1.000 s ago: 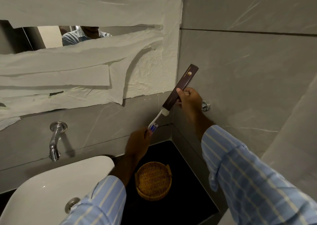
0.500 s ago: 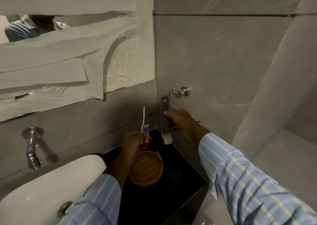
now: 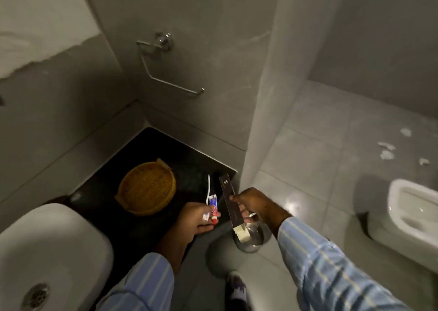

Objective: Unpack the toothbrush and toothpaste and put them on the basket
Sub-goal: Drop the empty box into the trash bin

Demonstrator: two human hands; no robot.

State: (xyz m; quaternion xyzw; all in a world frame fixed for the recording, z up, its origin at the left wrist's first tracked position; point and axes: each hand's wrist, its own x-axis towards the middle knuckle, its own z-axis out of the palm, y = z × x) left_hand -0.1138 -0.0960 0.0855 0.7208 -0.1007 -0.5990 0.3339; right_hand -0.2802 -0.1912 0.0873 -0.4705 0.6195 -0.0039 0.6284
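Lowered from the wall-side position seen half a second earlier, the dark brown carton [image 3: 228, 201] is now held out past the edge of the black counter [image 3: 147, 230], above a round steel bin [image 3: 252, 239] on the floor. It is pinched along its length by the right hand [image 3: 256, 206], its printed end pointing up and away, its pale opened end tilted down towards the bin. The view itself has swung down and to the right, so that the mirror is lost from sight and the grey floor tiles [image 3: 331, 145], scraps of white paper [image 3: 388, 149] and a white toilet bowl [image 3: 410, 206] are brought in.

Both unpacked items are gripped together in the left hand [image 3: 196, 218], closed around their lower ends, over the counter. The toothbrush [image 3: 208, 190] is a thin white stick, its handle standing up above the fingers. The toothpaste [image 3: 213, 207] is a small tube, white with blue and red print and a red cap, pressed beside it.

The woven yellow basket [image 3: 147, 188] is left empty on the counter, near the left hand but apart from it. A white basin [image 3: 47, 251] is seen at lower left, and a chrome holder [image 3: 163, 64] is fixed to the wall above.
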